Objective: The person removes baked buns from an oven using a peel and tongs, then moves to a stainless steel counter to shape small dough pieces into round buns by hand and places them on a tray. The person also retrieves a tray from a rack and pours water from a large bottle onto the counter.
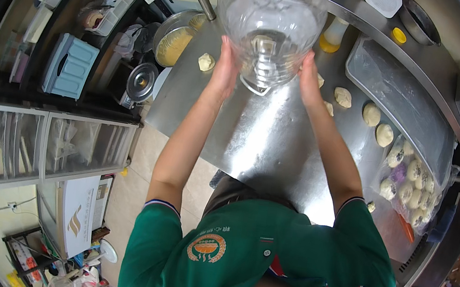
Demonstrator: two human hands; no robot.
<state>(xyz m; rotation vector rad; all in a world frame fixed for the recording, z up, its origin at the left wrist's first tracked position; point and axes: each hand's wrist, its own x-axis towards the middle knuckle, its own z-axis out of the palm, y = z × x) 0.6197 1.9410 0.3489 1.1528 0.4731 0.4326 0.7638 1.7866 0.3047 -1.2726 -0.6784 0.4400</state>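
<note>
My left hand (225,68) and my right hand (309,77) press from both sides on a large, clear, rounded plastic vessel (271,18), raised over the steel worktable (232,126). Its exact kind I cannot make out; shiny ridges show through its see-through wall. Both sets of fingers are partly hidden behind it. Left of my left hand sits a pale dough piece (206,62). Beyond my right hand lie more dough pieces, among them a folded one (342,97) and two rounder ones (371,114) (384,135). Others are partly covered by my right arm.
A squeeze bottle (331,38) of yellow liquid stands at the back. Right of it is a long tray (399,96) under clear plastic. Several speckled buns (406,193) sit in a clear bag. A metal bowl (166,30) with yellow contents stands left, near shelving (61,99).
</note>
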